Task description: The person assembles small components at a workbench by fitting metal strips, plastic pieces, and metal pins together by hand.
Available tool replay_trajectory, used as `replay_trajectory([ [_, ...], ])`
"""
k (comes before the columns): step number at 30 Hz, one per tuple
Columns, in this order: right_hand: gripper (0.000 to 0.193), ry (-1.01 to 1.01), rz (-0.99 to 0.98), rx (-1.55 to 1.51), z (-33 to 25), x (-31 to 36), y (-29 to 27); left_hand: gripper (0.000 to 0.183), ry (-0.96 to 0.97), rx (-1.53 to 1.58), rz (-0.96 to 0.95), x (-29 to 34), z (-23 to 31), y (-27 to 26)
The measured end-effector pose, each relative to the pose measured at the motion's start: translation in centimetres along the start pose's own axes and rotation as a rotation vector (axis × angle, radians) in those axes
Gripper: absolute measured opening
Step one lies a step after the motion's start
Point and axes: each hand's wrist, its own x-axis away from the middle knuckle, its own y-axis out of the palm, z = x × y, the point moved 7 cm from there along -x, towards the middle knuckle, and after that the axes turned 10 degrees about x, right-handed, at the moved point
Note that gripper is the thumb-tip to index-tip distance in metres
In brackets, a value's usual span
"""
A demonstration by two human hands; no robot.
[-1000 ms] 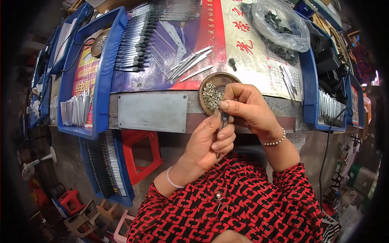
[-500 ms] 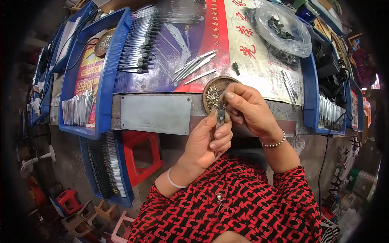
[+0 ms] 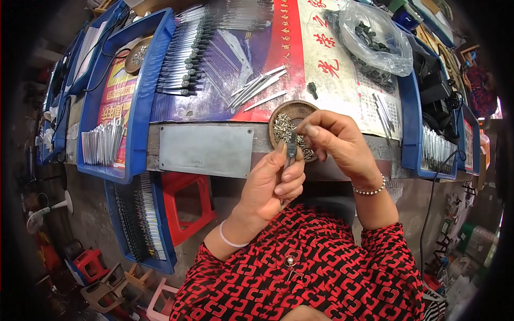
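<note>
Upright in my left hand (image 3: pixel 270 184) is a slim metal strip with a black plastic head (image 3: pixel 292 152). Thumb and fingers wrap round it just below that head, which points toward the table. To its right, my right hand (image 3: pixel 342 140) has thumb and forefinger drawn together in a pinch. Whatever is between those fingertips, if anything, is too small to make out. Both hands are at the table's front edge, over a round wooden bowl (image 3: pixel 304 108) of small metal screw-like pieces (image 3: pixel 282 127). My right hand covers part of the bowl.
Loose metal strips (image 3: pixel 259 88) and a small black part (image 3: pixel 312 90) lie beyond the bowl. Black-headed strips (image 3: pixel 184 59) form a row at left. A clear bag (image 3: pixel 393 53) holds black parts. Blue trays (image 3: pixel 140 115) flank the work area; a red stool (image 3: pixel 184 206) stands below.
My right hand has drawn a little to the right, off the black head, so more of the bowl shows. My left hand has barely moved and keeps its hold.
</note>
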Motion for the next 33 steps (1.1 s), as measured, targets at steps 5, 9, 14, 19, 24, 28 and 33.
replay_trajectory([
  [5, 0.020, -0.005, -0.124, -0.144, -0.4, -0.4, 1.9, 0.031, 0.003, -0.090, 0.010, 0.1, -0.4, 0.3],
  [9, 0.019, -0.009, -0.095, -0.164, 0.0, -0.3, 2.3, 0.030, 0.018, -0.075, 0.026, 0.1, -0.6, 0.2],
  [14, 0.018, -0.056, -0.030, -0.130, 0.1, -0.3, 2.2, 0.027, 0.024, 0.036, -0.007, 0.1, -0.9, -0.2],
  [19, 0.018, -0.053, -0.048, -0.167, 0.1, -0.6, 2.4, 0.026, 0.025, 0.025, -0.025, 0.0, -0.8, -0.2],
  [24, 0.019, -0.083, -0.109, -0.200, 0.0, -1.1, 2.4, 0.026, 0.023, -0.026, -0.020, 0.1, -0.4, 0.0],
  [28, 0.019, 0.033, -0.145, -0.154, -0.2, -0.8, 2.0, 0.029, 0.017, -0.015, -0.009, 0.1, -0.4, 0.0],
  [33, 0.015, -0.162, 0.195, 0.400, -1.2, -0.7, -2.5, 0.031, 0.010, 0.025, -0.049, 0.7, 0.3, -0.7],
])
